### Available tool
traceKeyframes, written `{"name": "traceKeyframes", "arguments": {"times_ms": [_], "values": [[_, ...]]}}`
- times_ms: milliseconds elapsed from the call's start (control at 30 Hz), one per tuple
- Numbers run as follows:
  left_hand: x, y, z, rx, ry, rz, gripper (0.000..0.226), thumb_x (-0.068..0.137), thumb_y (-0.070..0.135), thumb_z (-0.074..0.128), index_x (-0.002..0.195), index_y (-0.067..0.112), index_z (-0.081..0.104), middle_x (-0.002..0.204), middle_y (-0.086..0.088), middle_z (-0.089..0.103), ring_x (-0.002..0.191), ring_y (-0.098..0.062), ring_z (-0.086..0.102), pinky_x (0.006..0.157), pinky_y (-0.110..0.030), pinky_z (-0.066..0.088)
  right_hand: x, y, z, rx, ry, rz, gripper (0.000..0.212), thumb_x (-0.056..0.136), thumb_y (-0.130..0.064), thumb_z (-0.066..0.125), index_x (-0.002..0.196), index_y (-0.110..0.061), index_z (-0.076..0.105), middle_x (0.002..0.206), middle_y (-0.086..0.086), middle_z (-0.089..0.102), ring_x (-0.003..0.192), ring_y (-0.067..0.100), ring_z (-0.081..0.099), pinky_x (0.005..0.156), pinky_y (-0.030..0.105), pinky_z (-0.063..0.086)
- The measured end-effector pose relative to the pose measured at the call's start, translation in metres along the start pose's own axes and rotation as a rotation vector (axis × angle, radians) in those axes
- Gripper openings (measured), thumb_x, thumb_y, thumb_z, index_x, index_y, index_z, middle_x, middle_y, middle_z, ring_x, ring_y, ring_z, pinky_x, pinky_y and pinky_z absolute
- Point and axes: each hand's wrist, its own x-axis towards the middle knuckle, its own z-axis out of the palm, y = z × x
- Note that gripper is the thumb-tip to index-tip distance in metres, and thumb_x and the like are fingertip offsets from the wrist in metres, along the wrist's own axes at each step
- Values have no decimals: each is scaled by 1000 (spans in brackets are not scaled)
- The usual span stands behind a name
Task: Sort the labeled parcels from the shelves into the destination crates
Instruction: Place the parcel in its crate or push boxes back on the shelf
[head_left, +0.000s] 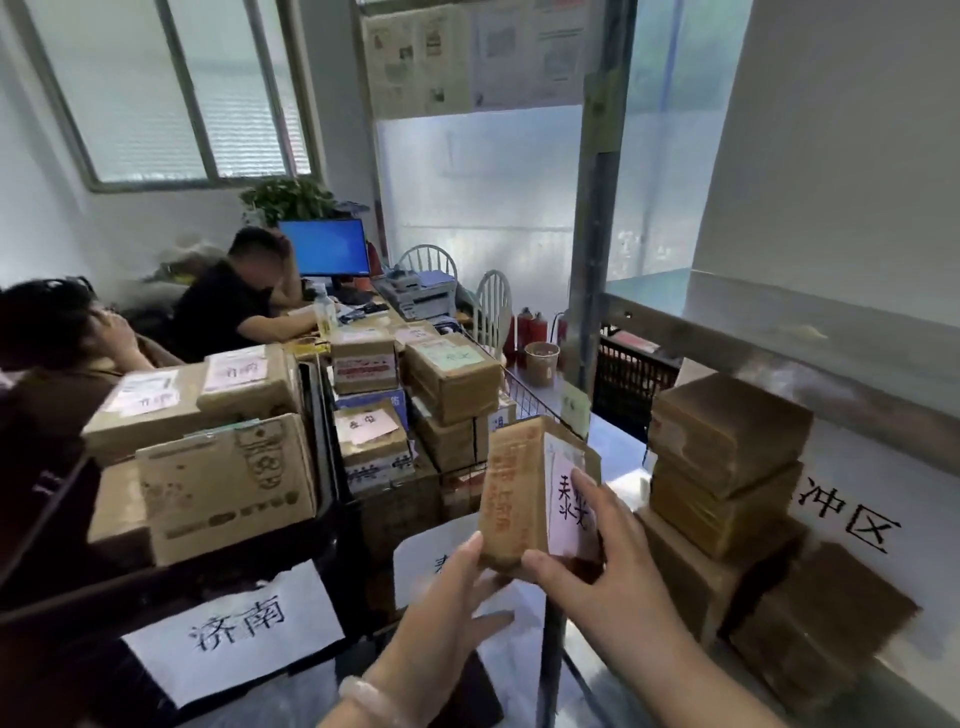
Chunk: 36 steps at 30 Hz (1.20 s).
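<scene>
I hold one small cardboard parcel (519, 493) upright in front of me, its white handwritten label facing right. My left hand (457, 597) cups its bottom left corner. My right hand (597, 561) grips its lower right side, fingers spread over the label. On the metal shelf (857, 467) to the right stands a stack of brown parcels (727, 457). To the left are two dark crates: one (182, 587) with a white handwritten paper sign (234, 629), piled with boxes (228, 478), and a middle one (400, 499) heaped with labeled parcels (447, 379).
Two people sit at a desk (363, 317) at the back left, with a blue monitor (324, 247) and a printer (421, 296). White chairs (491, 306) and red fire extinguishers (530, 322) stand behind the crates. A metal shelf post (592, 234) rises at centre right.
</scene>
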Motion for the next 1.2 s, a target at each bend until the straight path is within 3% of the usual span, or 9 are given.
{"name": "traceKeyframes", "arguments": {"times_ms": [133,200,300,400,533,700,867,1000,1200], "values": [[-11,29,-42,184,118,113,41,80,63,57,121,58,55,127,25,61,105,7,61,95,-34,44,21,-12,30,-120,-40,-16,89,55,-74,65,133,-67,21,153,-29,11,138,-2,19,109,28,29],[-14,45,-65,364,207,220,43,86,60,62,126,61,47,136,26,48,119,9,48,102,-29,38,37,-19,46,-171,-62,-24,89,55,-76,62,134,-64,23,155,-24,11,142,4,18,114,32,28],[-21,81,-99,738,253,388,49,94,55,54,133,69,27,148,34,26,137,10,24,113,-27,25,72,-34,79,-256,-78,-59,94,57,-76,59,142,-55,24,158,-17,11,144,12,17,116,40,26],[-28,125,-129,1137,302,510,61,83,72,43,131,79,5,149,41,8,139,12,5,114,-27,15,116,-52,115,-371,-113,-99,93,61,-75,56,145,-48,26,158,-11,15,143,20,20,113,49,31],[-31,181,-169,1451,437,623,63,76,83,25,129,80,-8,152,34,2,141,9,-6,120,-35,7,180,-70,171,-505,-183,-90,92,59,-72,54,143,-43,34,158,-3,24,141,23,25,112,48,30],[-18,220,-221,1548,528,605,59,73,82,22,129,76,2,163,20,9,150,-5,-3,124,-45,7,240,-66,233,-640,-233,-41,85,64,-68,58,142,-41,37,158,1,23,142,25,23,113,50,28],[4,221,-249,1629,508,512,60,73,86,11,127,79,-12,163,20,-2,149,-4,-15,124,-43,1,276,-50,265,-659,-209,-62,70,76,-67,59,137,-35,46,152,0,33,141,25,25,115,44,23],[18,220,-245,1684,457,469,58,69,87,1,121,80,-23,163,18,-11,145,-4,-25,122,-42,-8,280,-41,267,-832,-307,-116,74,83,-72,45,149,-48,21,163,-7,-1,149,23,-12,114,48,-12],[49,201,-199,1696,329,714,69,79,79,11,142,66,-13,165,13,3,148,-6,-13,116,-36,-11,223,-35,219,-743,-144,-217,82,76,-78,26,150,-51,4,161,-18,-3,146,6,-16,118,40,-12]]}}
